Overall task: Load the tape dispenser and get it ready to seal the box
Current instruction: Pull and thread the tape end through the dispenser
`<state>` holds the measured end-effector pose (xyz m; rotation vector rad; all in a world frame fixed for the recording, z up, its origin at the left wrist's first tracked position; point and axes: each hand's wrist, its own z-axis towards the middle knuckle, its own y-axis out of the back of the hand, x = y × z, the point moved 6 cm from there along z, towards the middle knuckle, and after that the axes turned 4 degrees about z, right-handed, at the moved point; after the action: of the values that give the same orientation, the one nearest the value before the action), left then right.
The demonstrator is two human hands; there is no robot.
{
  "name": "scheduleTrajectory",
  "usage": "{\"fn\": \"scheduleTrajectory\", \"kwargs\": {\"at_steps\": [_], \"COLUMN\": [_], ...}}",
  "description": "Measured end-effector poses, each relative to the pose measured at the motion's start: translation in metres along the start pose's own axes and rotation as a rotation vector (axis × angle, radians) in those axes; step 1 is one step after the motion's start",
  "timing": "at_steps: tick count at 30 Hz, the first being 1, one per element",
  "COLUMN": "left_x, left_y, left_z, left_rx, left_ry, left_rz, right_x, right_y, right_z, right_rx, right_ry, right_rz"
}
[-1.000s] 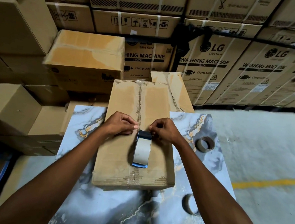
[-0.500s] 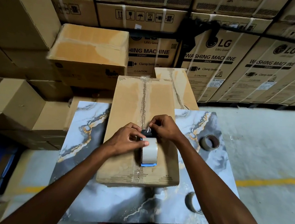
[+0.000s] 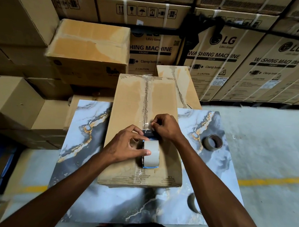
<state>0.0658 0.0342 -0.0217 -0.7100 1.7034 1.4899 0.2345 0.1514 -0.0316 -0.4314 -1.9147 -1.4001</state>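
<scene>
A blue tape dispenser loaded with a beige tape roll rests on top of a closed cardboard box on the marble-patterned table. My left hand grips the roll and dispenser from the left side, fingers wrapped over the roll. My right hand pinches the clear tape end at the dispenser's front, right over the box's taped centre seam.
A brown tape roll lies on the table at the right, and another roll sits near the front right, partly behind my right arm. Stacked cartons fill the back and left. Concrete floor with a yellow line is at right.
My left hand moved from the dispenser's front back onto the tape roll and now grips it. My right hand stays pinching at the front, holding the tape end.
</scene>
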Motion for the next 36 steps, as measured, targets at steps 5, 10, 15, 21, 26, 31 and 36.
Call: {"fn": "scheduleTrajectory", "kwargs": {"at_steps": [5, 10, 15, 21, 26, 31, 36], "left_x": [-0.006, 0.001, 0.025, 0.038, 0.044, 0.047, 0.050], "left_y": [0.001, 0.005, 0.015, 0.000, -0.004, -0.005, -0.004], "left_z": [-0.001, 0.008, 0.040, 0.067, 0.075, 0.079, 0.079], "left_rx": [0.019, 0.065, -0.163, -0.097, -0.068, -0.086, -0.109], "left_ry": [-0.048, 0.006, 0.294, 0.471, 0.487, 0.507, 0.501], "left_rz": [0.068, 0.007, -0.337, -0.385, -0.393, -0.350, -0.361], "right_x": [-0.004, -0.002, -0.004, -0.008, -0.009, -0.010, -0.017], "right_y": [-0.001, 0.001, 0.005, 0.004, 0.005, 0.006, 0.009], "right_z": [0.008, 0.010, 0.009, 0.009, 0.006, 0.007, 0.002], "right_rx": [0.050, 0.104, 0.130, 0.138, 0.172, 0.261, 0.279], "right_ry": [-0.038, -0.031, -0.048, -0.069, -0.108, -0.119, -0.164], "right_rz": [0.039, 0.131, 0.272, 0.340, 0.389, 0.457, 0.514]}}
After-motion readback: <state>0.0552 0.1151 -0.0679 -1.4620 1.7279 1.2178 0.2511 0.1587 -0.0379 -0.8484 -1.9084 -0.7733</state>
